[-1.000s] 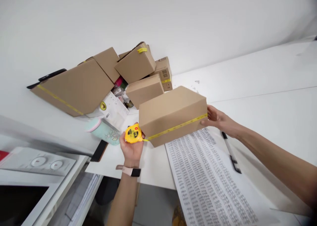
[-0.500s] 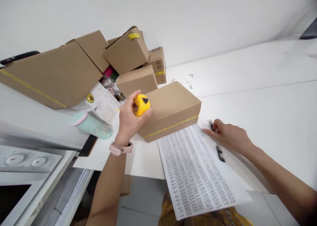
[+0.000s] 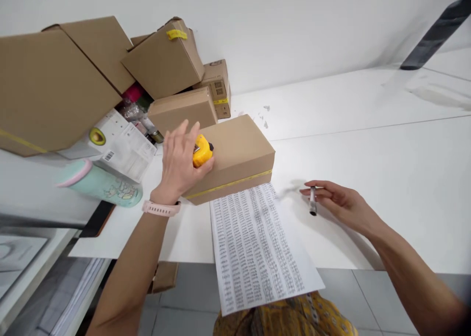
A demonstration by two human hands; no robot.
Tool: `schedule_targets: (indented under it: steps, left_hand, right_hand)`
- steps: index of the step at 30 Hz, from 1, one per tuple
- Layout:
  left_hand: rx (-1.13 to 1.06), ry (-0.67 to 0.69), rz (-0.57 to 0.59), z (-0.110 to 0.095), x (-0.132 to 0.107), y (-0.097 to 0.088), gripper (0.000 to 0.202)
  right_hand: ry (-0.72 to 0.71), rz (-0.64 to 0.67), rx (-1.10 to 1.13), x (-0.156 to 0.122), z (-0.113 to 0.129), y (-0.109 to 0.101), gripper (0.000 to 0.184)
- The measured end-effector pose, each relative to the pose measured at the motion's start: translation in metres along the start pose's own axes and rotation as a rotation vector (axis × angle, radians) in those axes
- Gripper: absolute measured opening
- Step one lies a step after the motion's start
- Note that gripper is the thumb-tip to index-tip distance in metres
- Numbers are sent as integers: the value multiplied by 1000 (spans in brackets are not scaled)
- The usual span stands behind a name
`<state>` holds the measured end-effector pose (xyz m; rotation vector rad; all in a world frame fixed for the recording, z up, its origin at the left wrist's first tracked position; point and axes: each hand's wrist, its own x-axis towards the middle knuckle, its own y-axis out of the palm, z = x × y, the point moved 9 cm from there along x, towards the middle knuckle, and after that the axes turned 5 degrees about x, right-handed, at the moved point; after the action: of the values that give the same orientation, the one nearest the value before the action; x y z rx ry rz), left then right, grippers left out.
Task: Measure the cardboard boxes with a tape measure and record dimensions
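My left hand is around a yellow tape measure, with the thumb along its near side and the fingers fairly straight behind it. Both are at the left end of a closed cardboard box banded with yellow tape. In my right hand a short dark-and-clear pen is pinched between thumb and fingers, raised a little over the white table. Between the hands lies a sheet of paper covered in printed columns, its lower part hanging past the table's front edge.
Cardboard boxes are stacked at the back left against the wall. A mint tumbler lies on its side by a white carton with an avocado picture. A dark upright object stands at the far right.
My right hand has picked up the pen from the table beside the paper. My left hand's fingers have straightened around the tape measure, which has turned. The view has shifted right.
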<state>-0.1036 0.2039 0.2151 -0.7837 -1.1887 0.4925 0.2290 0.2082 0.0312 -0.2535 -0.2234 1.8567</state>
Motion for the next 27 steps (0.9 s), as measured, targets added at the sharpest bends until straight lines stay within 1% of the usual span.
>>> schedule_targets:
  steps: [1,2,3,4,5,6,7,8,10,12,13,15,17,22,25,27]
  left_hand:
    - [1,53,-117,-14,-4,-13,55]
    - [-32,119,-226,-32,-12,-23,49]
    - [-120,183,-290,-52,-21,-29,41]
    - [-251,253,-295,-72,-31,-27,36]
    - [-384,323,-249,-94,-41,-20,31]
    - [-495,412,-197,-115,-53,-11,27]
    - [-564,446,-107,-132,-62,4,23]
    - [-609,485,-11,-147,-71,21,20]
    - [-615,498,183,-162,-84,58,18]
    - [-594,493,319,-165,-90,87,21]
    - [-591,487,355,-163,-91,97,23]
    - [-612,466,371,-159,-90,107,24]
    - [-646,436,365,-155,-88,110,23]
    - [-669,412,409,-153,-88,111,29]
    - [-649,404,432,-152,-89,111,34]
    - [-639,396,444,-151,-90,112,36]
  right_hand:
    - [2,-67,-15,-5,-2,-5,40]
    - [12,-157,-40,-10,-4,-10,38]
    - [30,-254,-62,-15,-5,-15,35]
    - [45,-351,-74,-19,-5,-19,32]
    - [57,-427,-71,-23,-4,-20,33]
    - [65,-466,-48,-24,-2,-17,36]
    - [63,-458,0,-23,1,-11,39]
    - [53,-408,63,-18,4,-1,42]
    - [47,-242,194,-6,8,23,46]
    - [69,-107,258,5,9,43,50]
    - [72,-72,253,9,10,50,50]
    - [48,-44,214,17,11,59,49]
    - [14,-32,198,24,11,66,49]
    - [-7,-31,246,31,5,76,37]
    - [11,-42,326,28,0,75,35]
    - [28,-84,344,25,-3,70,37]
